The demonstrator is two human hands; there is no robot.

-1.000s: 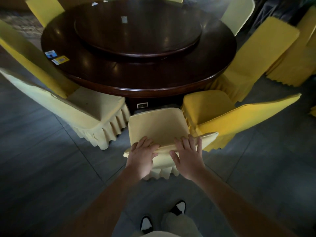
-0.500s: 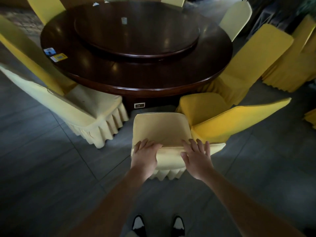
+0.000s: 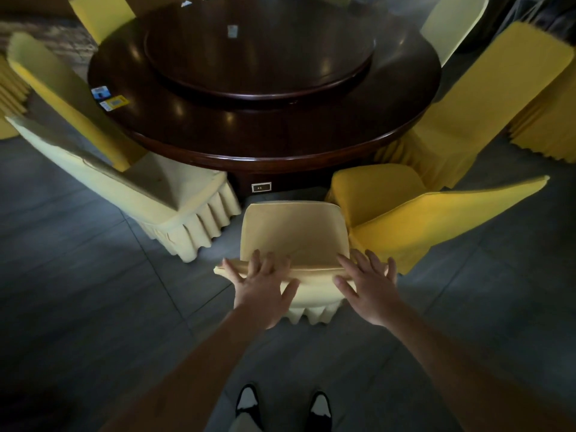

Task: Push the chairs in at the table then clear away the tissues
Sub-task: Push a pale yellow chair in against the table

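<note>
Left hand [image 3: 263, 288]: fingers spread, resting on top edge of pale yellow chair [image 3: 294, 236] back. Right hand [image 3: 367, 285]: fingers spread, touching same edge. Chair: directly ahead, seat short of round dark worktop [image 3: 265, 145]. Small packets [image 3: 109, 98]: on worktop's left rim.

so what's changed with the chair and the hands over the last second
Both hands have opened: the left hand and right hand, which lay curled over the top edge of the pale yellow chair, now have fingers spread and look to be coming off it. The chair sits squarer to the round table. The neighbouring chairs and the packets on the table stayed put.
</note>
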